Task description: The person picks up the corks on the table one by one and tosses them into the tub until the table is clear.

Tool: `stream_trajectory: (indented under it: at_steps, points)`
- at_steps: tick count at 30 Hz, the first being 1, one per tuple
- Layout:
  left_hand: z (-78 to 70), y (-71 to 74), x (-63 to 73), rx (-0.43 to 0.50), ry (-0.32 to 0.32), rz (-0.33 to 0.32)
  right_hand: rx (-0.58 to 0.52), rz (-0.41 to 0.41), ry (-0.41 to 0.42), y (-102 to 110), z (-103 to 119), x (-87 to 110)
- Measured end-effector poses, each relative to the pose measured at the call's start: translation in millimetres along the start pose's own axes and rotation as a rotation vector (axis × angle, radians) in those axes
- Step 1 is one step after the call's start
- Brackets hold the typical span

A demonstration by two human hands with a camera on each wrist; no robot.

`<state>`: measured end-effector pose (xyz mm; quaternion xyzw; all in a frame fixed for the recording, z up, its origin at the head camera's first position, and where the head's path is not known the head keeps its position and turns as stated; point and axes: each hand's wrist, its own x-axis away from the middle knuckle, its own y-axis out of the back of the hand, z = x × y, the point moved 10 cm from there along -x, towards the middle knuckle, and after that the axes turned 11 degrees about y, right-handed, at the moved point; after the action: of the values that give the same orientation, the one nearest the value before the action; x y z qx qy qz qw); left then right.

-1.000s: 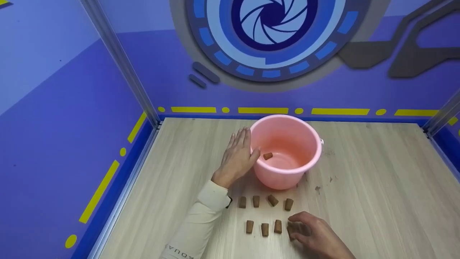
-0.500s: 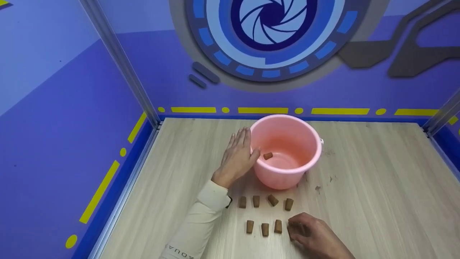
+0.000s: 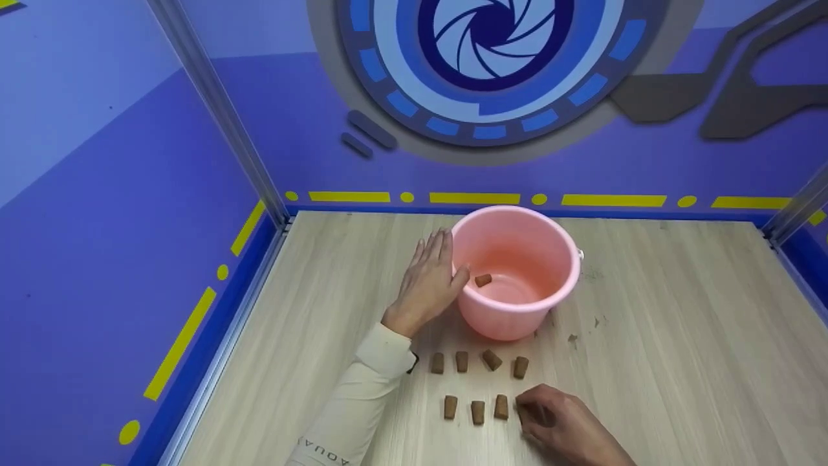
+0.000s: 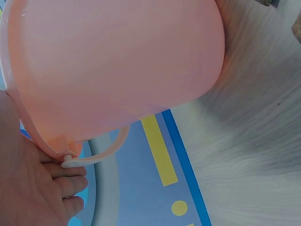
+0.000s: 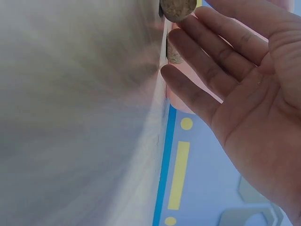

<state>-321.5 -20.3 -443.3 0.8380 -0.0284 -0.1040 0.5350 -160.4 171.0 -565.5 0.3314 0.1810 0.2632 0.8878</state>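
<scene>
Right hand [image 3: 566, 419] fingers had drawn in slightly, thumb and fingertips now curled round a tapered cork [image 5: 178, 9] on the counter [image 3: 666, 349]. Just left of those fingers lay three corks [image 3: 478, 412], with four others [image 3: 462, 362] beyond them. Farther ahead stood a pink bucket [image 3: 508, 323], one cork [image 3: 483, 280] inside; the left hand [image 3: 422, 288] rested against its left side, fingers straight and close together, thumb over the rim.

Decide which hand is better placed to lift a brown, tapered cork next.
Probably the right hand: its fingers are at a cork, while the left hand rests against the round, pink plastic bucket.
</scene>
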Motion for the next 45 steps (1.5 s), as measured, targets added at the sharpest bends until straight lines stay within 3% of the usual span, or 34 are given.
stream_trajectory:
  at_steps: [21, 37, 45]
  points:
    - [-0.8, 0.4, -0.3, 0.004, -0.006, -0.006, -0.018, 0.028, -0.082, -5.6, -8.6, -3.1]
    - [-0.2, -0.3, 1.0, 0.007, -0.008, -0.007, -0.009, -0.030, -0.085, -0.7, -5.0, -3.9]
    - [-1.2, 1.0, 1.9, 0.017, -0.024, -0.021, 0.071, -0.065, -0.076, 7.3, 0.8, -9.5]
